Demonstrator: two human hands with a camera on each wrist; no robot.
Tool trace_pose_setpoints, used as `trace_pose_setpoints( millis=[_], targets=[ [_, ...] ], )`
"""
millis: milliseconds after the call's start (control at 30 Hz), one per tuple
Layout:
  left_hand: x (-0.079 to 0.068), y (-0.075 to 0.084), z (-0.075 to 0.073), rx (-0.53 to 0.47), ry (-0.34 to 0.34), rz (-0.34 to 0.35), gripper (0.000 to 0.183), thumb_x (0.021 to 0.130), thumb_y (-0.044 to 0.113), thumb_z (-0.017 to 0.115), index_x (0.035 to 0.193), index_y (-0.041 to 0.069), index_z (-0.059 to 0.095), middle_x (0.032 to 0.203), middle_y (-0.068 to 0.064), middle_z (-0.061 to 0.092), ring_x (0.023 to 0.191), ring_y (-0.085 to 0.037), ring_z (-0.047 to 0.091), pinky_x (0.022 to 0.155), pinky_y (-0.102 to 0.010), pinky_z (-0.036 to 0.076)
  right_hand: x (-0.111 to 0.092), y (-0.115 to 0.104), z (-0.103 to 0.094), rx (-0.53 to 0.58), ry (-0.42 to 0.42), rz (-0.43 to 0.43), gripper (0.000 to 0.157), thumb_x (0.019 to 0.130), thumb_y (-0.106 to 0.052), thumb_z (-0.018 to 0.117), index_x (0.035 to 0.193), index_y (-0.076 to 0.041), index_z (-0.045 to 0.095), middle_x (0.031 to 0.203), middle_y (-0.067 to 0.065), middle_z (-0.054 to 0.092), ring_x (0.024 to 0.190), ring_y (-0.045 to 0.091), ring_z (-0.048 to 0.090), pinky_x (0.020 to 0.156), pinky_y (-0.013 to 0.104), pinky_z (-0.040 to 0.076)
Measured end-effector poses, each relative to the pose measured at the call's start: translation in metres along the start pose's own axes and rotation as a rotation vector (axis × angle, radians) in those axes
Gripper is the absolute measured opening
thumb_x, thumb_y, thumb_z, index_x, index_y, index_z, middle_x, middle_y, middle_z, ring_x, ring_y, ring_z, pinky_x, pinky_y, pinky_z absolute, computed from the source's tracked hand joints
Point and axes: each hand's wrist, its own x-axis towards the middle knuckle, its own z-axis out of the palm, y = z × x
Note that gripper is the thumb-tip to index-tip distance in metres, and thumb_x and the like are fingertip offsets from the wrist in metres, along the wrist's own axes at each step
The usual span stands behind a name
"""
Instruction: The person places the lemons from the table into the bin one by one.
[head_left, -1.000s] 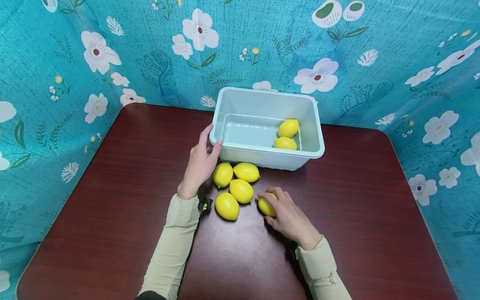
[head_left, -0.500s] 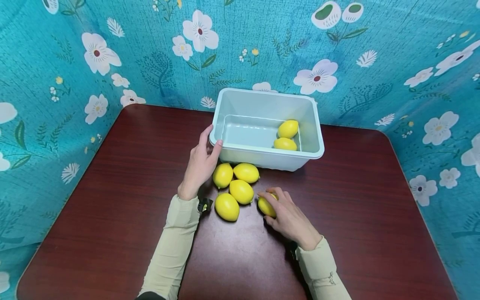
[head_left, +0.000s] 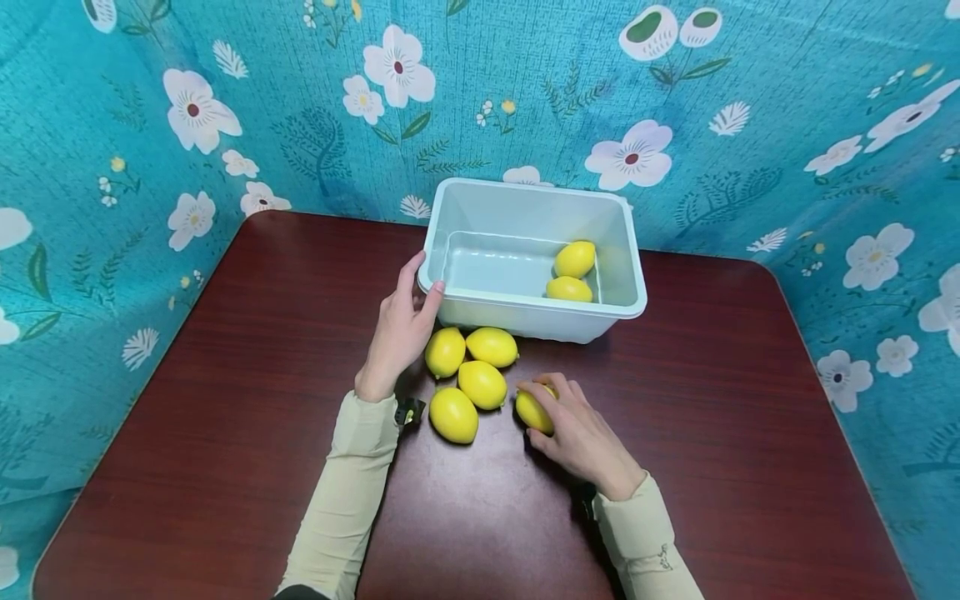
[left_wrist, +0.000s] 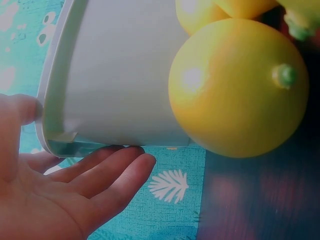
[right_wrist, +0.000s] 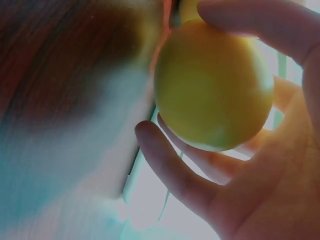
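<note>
A pale blue-grey plastic bin [head_left: 525, 308] stands at the back of the table with two lemons [head_left: 575, 259] inside, toward its right end. My left hand [head_left: 397, 333] holds the bin's front left corner, thumb on the rim and fingers along the side below it, as the left wrist view also shows. Several loose lemons [head_left: 483, 385] lie in a cluster before the bin, beside my left wrist. To their right, my right hand [head_left: 581, 433] curls thumb and fingers round another lemon [head_left: 532, 408], low over the table. In the right wrist view that lemon [right_wrist: 212, 85] sits between thumb and fingers.
The dark red-brown table [head_left: 225, 417] has rounded back corners. A teal flowered cloth [head_left: 315, 100] hangs behind it and along both sides, close to the bin's back wall.
Both hands, the bin and the lemons keep their places. Only a slight shift of the whole head view shows.
</note>
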Motion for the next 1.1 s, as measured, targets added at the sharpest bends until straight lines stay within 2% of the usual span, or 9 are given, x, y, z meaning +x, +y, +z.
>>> trace_pose_setpoints(
  millis=[200,767,933,1100],
  targets=[
    [-0.001,0.0,0.0,0.007,0.007,0.007,0.057,0.09,0.048,0.041,0.14,0.026,0.024,0.111,-0.007,0.059,0.093,-0.018,0.059,0.08,-0.036,0.048,0.001,0.001,-0.001,0.005,0.02,-0.004,0.056,0.074,-0.023,0.068,0.126,-0.024,0.047,0.12,-0.003,0.042,0.101,0.016,0.041,0.07,0.03,0.044],
    [-0.002,0.0,0.0,0.002,0.002,0.002,0.058,0.09,0.048,0.042,0.14,0.027,0.024,0.116,-0.008,0.057,0.095,-0.02,0.059,0.082,-0.039,0.048,0.001,0.0,-0.01,0.061,0.06,-0.005,0.054,0.076,-0.02,0.066,0.126,-0.021,0.047,0.119,0.002,0.043,0.097,0.018,0.043,0.077,0.032,0.042],
    [-0.001,0.0,0.0,-0.005,0.001,0.002,0.058,0.09,0.049,0.041,0.141,0.028,0.023,0.12,-0.009,0.056,0.095,-0.02,0.059,0.083,-0.039,0.048,0.001,-0.001,-0.012,0.006,0.071,0.016,0.054,0.076,-0.026,0.066,0.126,-0.027,0.046,0.121,-0.002,0.043,0.098,0.016,0.046,0.066,0.031,0.044],
    [-0.001,0.001,0.0,-0.001,0.001,-0.004,0.058,0.09,0.05,0.041,0.141,0.029,0.023,0.114,-0.008,0.057,0.094,-0.017,0.06,0.08,-0.038,0.049,0.0,-0.002,-0.014,-0.012,0.073,0.026,0.052,0.076,-0.027,0.065,0.125,-0.029,0.047,0.122,-0.005,0.043,0.098,0.014,0.046,0.058,0.027,0.041]
  ],
)
